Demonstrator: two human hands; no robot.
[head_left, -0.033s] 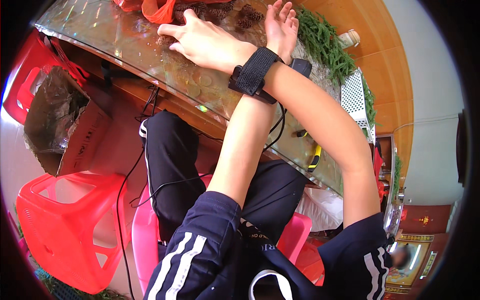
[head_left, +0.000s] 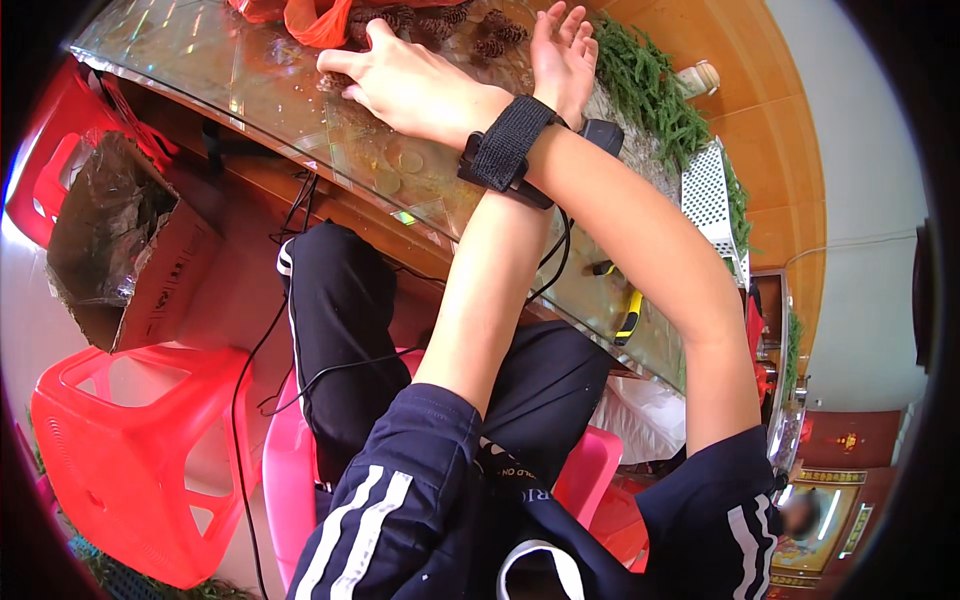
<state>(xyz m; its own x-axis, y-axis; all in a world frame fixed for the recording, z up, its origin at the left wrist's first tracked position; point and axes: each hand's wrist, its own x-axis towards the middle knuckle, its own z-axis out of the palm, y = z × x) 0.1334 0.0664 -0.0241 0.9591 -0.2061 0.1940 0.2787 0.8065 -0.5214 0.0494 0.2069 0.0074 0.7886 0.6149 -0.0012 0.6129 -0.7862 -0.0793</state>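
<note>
Head: scaly brown pine cone, partly hidden.

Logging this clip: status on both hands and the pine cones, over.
Right hand at a pine cone, grip unclear. Left hand open, empty. Right forearm crossed over left forearm.

Right grip at brown pinecone

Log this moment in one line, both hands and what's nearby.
Right hand: fingers at pine cone | Left hand: open, beside greenery | Right forearm over left forearm | Nearby: red bag
</note>
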